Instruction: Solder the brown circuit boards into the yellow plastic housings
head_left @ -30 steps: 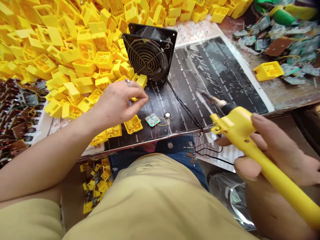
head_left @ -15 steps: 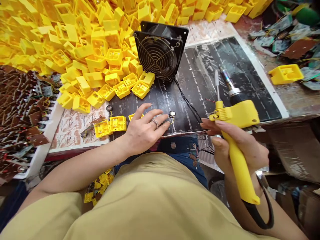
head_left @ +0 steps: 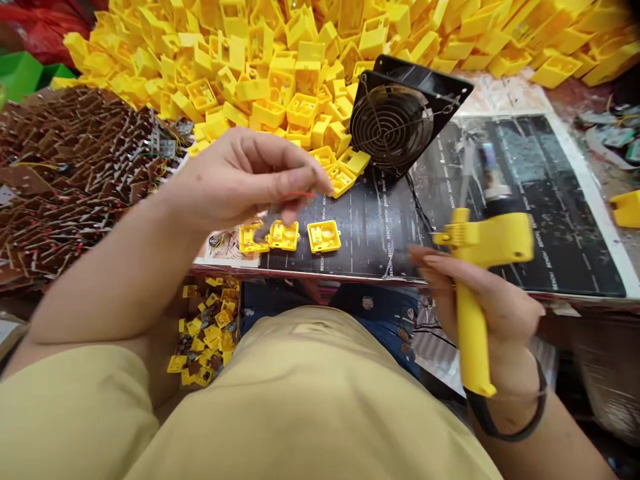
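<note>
My left hand hovers above the bench's front edge, fingers pinched on a thin red wire with a small blurred part dangling below it. Under it, three small yellow housings lie in a row on the black mat. My right hand grips the handle of a yellow soldering gun, whose metal tip points away from me over the mat.
A big heap of yellow plastic housings fills the back. A black wire-guarded fan stands on the mat. Brown circuit boards pile up at left. Fallen yellow parts lie below the bench.
My left hand rose off the mat, lifting the wired part, and now pinches it in the air. The view swung left. The soldering gun stays in my right hand.
</note>
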